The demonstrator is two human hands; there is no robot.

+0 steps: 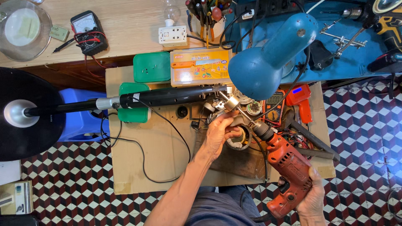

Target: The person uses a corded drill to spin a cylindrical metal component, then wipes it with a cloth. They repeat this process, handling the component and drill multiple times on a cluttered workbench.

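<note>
Open room: bare cardboard surface (pixel 167 159) front-left, crossed only by a thin black cable (pixel 144 165). Behind, black fan pole (pixel 167 97) bars the way across. Blue lamp (pixel 268 58) hangs over the cluttered centre-right w/ meters, parts, wires; tight there.

The place was a small repair workshop: multimeters (pixel 89 32) lay on the wooden bench (pixel 125 25), a tool cup (pixel 208 14) (pliers, screwdrivers) stood beside a socket block (pixel 172 34), and a blue lamp (pixel 268 58) hung over a parts-strewn cardboard sheet (pixel 163 155).
</note>
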